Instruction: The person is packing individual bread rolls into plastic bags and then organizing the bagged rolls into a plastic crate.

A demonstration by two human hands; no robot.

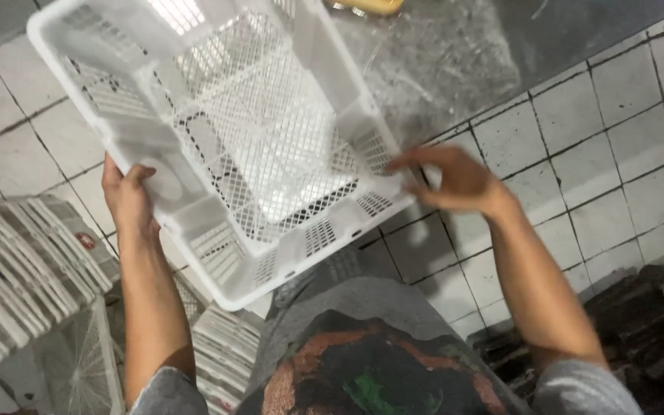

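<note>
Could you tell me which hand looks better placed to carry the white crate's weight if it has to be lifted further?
Probably the left hand: it grips the rim of the crate, thumb over the edge. The right hand only reaches its fingers to the crate's near corner, without a clear grasp.

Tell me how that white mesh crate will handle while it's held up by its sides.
The white crate looks empty and mostly open lattice, so it is probably light for its bulk. Its moulded rim and ribs suggest it stays stiff rather than sagging. The left hand grips one wall while the right hand only touches the other side, so it could swing or tilt.
</note>
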